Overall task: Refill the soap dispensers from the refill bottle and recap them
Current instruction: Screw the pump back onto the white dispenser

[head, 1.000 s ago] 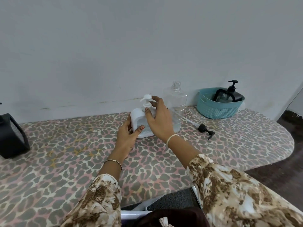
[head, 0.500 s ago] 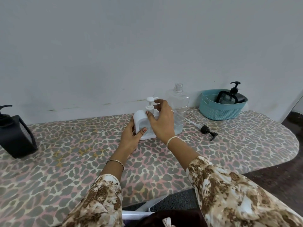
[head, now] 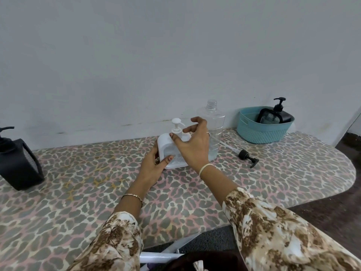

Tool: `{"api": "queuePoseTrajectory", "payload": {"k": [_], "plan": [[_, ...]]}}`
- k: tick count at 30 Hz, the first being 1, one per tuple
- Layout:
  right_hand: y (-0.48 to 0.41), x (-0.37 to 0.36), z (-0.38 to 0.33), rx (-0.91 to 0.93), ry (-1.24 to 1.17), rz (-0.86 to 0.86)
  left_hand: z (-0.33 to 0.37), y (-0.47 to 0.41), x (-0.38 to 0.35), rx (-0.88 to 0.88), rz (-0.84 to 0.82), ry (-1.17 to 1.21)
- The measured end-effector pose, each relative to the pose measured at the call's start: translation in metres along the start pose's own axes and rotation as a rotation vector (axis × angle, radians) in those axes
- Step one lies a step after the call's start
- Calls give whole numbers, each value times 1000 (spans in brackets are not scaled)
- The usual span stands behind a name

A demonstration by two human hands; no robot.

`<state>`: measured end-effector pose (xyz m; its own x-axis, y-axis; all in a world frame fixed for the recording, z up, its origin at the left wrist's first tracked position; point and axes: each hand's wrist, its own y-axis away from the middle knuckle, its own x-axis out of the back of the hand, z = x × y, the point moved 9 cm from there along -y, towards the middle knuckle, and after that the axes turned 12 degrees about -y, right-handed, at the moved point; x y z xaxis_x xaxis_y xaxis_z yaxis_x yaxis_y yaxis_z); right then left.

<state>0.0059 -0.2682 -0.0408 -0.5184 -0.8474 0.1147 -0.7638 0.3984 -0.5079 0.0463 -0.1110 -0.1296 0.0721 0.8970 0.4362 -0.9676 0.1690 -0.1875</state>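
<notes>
Left hand (head: 154,165) round white dispenser (head: 166,142), right hand (head: 195,145) in pinch on pump (head: 176,127), clear bottle (head: 212,118) just behind, table (head: 293,184) edges far.

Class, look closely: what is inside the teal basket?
A black soap dispenser, pump on, leans tilted in the teal basket. The wall hides its base and anything beneath.
</notes>
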Motion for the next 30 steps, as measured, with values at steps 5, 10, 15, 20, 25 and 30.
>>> {"api": "queuePoseTrajectory", "payload": {"k": [5,10,15,20,25,30], "plan": [[3,-18,2,35,16,-185,0,2,-1,-11,6,7],[-3,-13,2,14,59,-123,0,2,-1,-4,8,9],[1,-19,-1,52,73,-204,-2,1,-1,0,-3,4],[-2,-15,-3,46,113,-165,-1,1,0,4,11,-5],[-8,-15,-4,48,120,-142,0,2,0,8,16,9],[0,-19,-2,64,131,-252,1,3,0,12,14,44]]}}
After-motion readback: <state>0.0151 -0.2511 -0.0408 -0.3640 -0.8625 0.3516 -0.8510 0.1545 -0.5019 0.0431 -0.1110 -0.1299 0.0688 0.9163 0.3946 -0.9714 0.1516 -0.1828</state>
